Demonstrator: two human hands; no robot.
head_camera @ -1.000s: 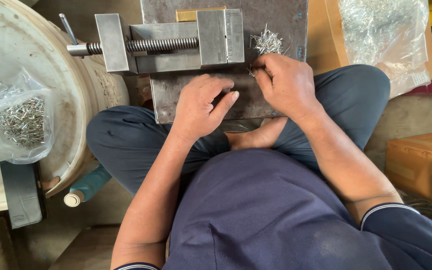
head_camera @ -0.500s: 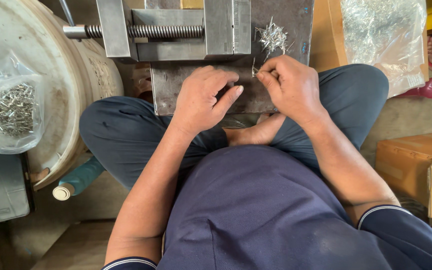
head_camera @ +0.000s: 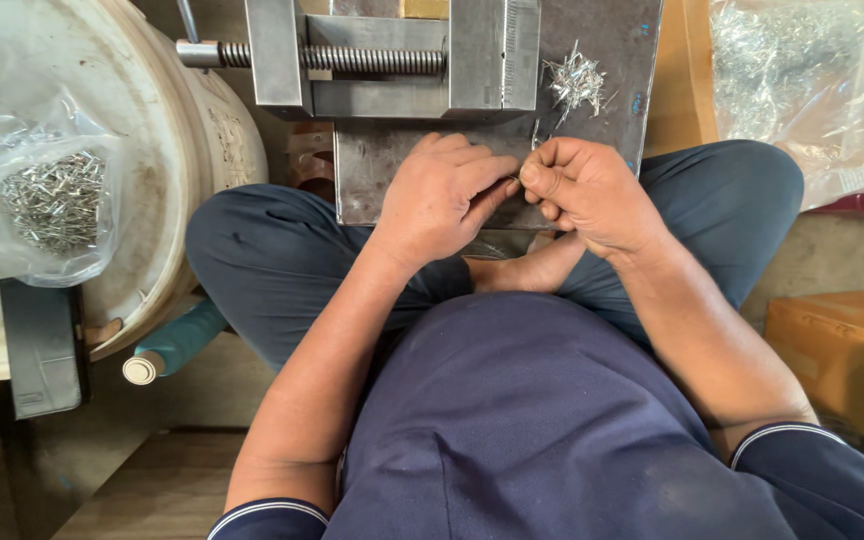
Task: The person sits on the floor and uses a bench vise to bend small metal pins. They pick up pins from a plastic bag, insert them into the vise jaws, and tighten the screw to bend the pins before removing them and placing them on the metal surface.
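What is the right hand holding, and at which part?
The right hand pinches a thin metal pin by its lower end between the fingers.

**Steel plate and its load**

I see a grey steel plate (head_camera: pixel 592 60) resting across the lap. A metal vise (head_camera: pixel 392 55) sits on it. Just right of the vise lies a small heap of thin metal pins (head_camera: pixel 574 80), directly on the plate.

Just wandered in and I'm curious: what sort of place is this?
Probably a small metalwork workshop: a grey steel vise with a threaded screw, a heap of thin metal pins on a steel plate, and clear plastic bags of small metal parts.
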